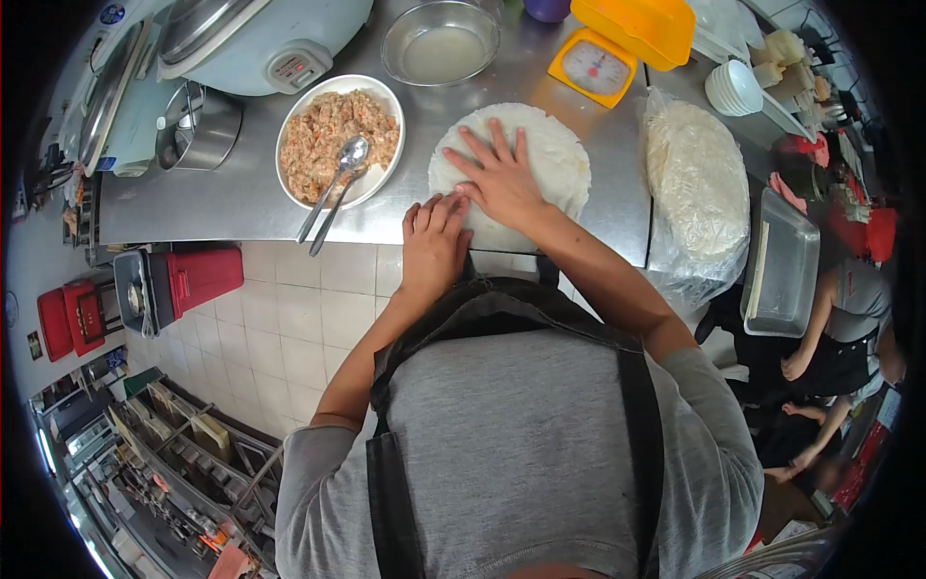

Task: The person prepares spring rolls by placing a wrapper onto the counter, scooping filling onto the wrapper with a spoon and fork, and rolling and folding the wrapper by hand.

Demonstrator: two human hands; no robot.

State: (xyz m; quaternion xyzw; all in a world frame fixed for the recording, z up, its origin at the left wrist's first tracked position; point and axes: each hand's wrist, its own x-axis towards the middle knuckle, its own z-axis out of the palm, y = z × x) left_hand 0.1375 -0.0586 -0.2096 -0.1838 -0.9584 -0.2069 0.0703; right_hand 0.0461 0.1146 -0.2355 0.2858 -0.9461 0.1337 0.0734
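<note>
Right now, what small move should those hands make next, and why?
Perhaps lift the right hand off the white round to uncover its top: the fingers are spread across it, and both spoons rest unheld in the bowl of mixture.

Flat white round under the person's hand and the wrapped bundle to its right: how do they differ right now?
The flat white round is a thin disc; the wrapped bundle is a thick, bulky mound.
The round lies bare, while the bundle is inside crinkled clear plastic.
The right hand lies spread on the round; no hand touches the bundle.
Both are pale and whitish.
</note>
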